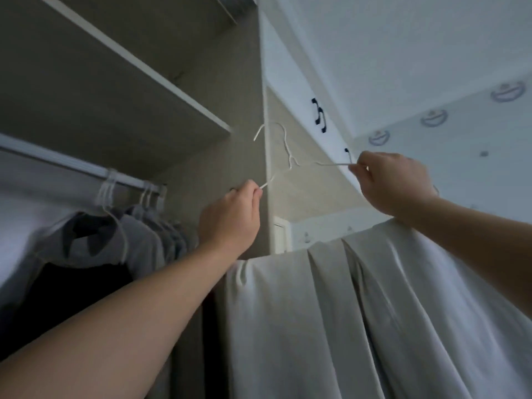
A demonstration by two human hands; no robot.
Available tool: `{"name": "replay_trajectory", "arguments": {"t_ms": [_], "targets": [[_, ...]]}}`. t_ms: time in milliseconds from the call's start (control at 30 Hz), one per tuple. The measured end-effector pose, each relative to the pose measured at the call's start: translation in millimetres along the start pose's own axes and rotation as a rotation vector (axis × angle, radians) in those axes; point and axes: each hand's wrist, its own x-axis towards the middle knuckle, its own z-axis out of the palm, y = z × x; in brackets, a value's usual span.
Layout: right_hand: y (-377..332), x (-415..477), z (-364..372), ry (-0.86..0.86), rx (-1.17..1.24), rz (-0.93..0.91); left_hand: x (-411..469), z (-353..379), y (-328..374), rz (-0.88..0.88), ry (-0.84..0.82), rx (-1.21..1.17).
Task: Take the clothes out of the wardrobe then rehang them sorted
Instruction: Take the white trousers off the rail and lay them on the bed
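I hold a thin white wire hanger (289, 156) up in front of the wardrobe's side panel. My left hand (233, 217) pinches its left shoulder end and my right hand (394, 182) pinches its right end; the hook points up and left. A pale cream garment (331, 326) hangs folded over the hanger's bottom bar, draping down below both hands. Inside the wardrobe, a white rail (72, 165) carries several white hangers with grey shirts (109, 240) bunched at its right end.
A wardrobe shelf (138, 70) runs above the rail. The wardrobe's upright side panel (266, 182) stands between my hands. Upper cabinet doors with dark handles (319, 115) are at the right, beside patterned wallpaper (460, 133).
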Motion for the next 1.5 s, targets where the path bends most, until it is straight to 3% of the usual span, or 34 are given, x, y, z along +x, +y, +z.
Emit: {"name": "replay_trajectory", "arguments": {"t_ms": [400,633,800,967,1267,1500], "targets": [[264.4,-55.8,-110.5,-0.124,-0.513,0.032,2.5,158.7,270.9,0.049,-0.011,-0.435],[372.1,-115.4,-180.5,-0.286,-0.783,0.093,-30.7,234.5,417.7,0.086,-0.128,-0.782],[432.4,-177.0,-237.3,-0.406,-0.919,0.289,-73.4,266.9,536.5,0.103,-0.281,-1.104],[464.9,-249.7,-305.1,-0.558,-1.014,0.479,-132.6,280.8,656.6,0.16,-0.481,-1.422],[463.5,-406.2,-390.6,-0.681,-1.129,0.902,-278.2,270.9,830.0,0.449,-0.798,-1.849],[433.6,-528.6,-430.6,-0.531,-1.174,1.301,-389.0,229.8,926.9,0.625,-1.074,-2.062]]}}
